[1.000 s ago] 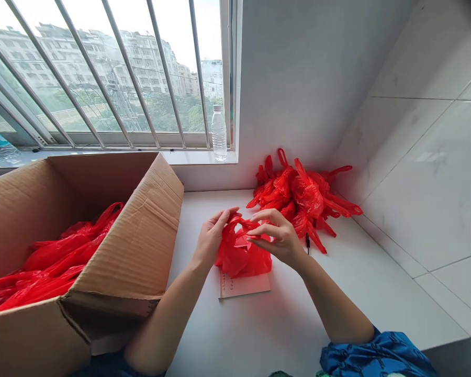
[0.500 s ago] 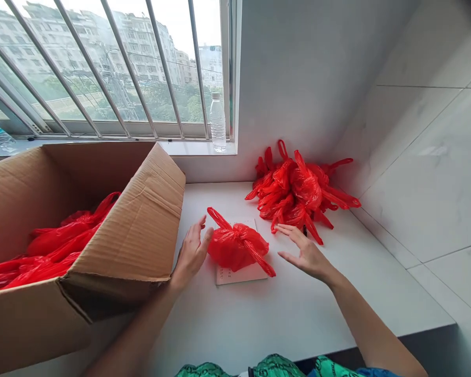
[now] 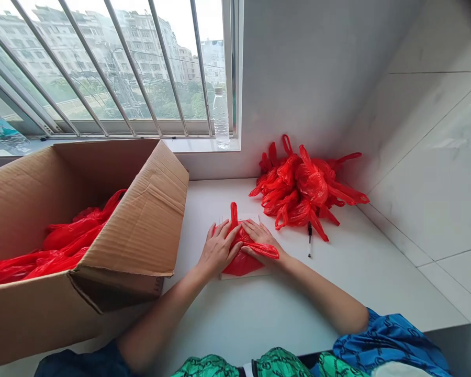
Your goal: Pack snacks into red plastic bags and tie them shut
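A knotted red plastic bag (image 3: 241,266) lies on a white sheet or pad (image 3: 254,217) on the white counter. One of its handle loops stands up at the back, and another points to the right. From the left, my left hand (image 3: 218,247) rests on the bag with fingers stretched out. My right hand (image 3: 266,240) lies over the bag's right side, fingers extended and partly behind the right loop. Both hands press on the bag without wrapping round it. Most of the sheet is covered by the bag and hands.
An open cardboard box (image 3: 141,225) holding red bags (image 3: 78,233) stands at the left. A pile of knotted red bags (image 3: 302,183) sits against the wall. Near it lies a pen (image 3: 310,241). A clear bottle (image 3: 221,119) stands on the sill by the barred window.
Both hands have moved inward from either side of the bag onto it. The back loop now points more upright. The pen has come into clear view as my right hand moved away.
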`<act>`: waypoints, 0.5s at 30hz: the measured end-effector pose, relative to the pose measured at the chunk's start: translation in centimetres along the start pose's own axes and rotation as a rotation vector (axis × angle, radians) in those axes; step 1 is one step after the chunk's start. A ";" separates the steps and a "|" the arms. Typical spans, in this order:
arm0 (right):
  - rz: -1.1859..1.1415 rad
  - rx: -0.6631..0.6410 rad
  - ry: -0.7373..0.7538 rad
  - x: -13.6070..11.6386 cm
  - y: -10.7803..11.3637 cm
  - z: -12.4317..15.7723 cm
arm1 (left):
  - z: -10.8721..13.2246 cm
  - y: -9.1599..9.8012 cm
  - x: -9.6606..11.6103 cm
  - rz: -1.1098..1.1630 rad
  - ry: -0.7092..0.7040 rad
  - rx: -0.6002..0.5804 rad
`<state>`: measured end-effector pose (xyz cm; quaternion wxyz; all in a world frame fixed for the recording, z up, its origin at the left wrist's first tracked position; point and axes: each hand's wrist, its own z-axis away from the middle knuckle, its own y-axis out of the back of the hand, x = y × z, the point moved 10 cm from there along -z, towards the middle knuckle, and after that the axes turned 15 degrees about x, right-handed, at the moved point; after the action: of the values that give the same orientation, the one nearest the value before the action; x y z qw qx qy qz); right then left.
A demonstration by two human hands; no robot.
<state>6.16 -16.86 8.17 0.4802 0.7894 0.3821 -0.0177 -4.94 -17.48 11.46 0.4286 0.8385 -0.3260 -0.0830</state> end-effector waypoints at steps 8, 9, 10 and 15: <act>0.087 -0.021 0.003 0.1 -1.2 0.7 | 1.3 -2.3 -0.6 -0.041 -0.022 0.014; 0.092 -0.031 -0.001 0.1 -1.3 0.8 | 1.4 -2.4 -0.6 -0.041 -0.022 0.011; 0.098 -0.039 -0.002 0.1 -1.4 0.8 | 1.4 -2.6 -0.7 -0.039 -0.021 0.008; 0.118 -0.059 -0.004 0.4 -2.0 1.0 | 1.7 -3.4 -1.0 0.000 -0.001 -0.006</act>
<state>5.59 -16.93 5.99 0.5042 0.7960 0.3343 0.0204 -4.87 -16.57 7.66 0.4309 0.8372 -0.3259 -0.0845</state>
